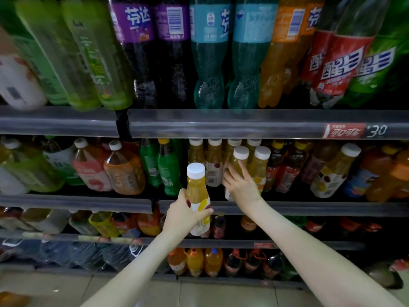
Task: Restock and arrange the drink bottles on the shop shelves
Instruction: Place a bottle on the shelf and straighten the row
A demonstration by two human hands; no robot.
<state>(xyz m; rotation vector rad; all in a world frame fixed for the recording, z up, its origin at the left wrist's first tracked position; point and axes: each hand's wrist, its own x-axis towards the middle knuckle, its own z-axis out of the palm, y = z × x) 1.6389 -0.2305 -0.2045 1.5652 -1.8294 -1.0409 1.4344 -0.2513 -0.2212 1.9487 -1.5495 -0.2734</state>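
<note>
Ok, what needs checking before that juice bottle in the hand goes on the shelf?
1. Left hand grips the juice bottle well: ok, fingers wrap its label.
2. Cap on: ok, white cap in place.
3. Bottle upright: ok, nearly straight.
4. Matches the row behind it: ok, same white caps and yellow drink.
5. Free spot at the shelf front: cannot tell, the held bottle hides it.
6. Right hand out of the way: not ok, it holds a shelf bottle beside that spot.

left hand [183, 216] grips juice bottle [196, 189] before shelf [287, 208].
</note>
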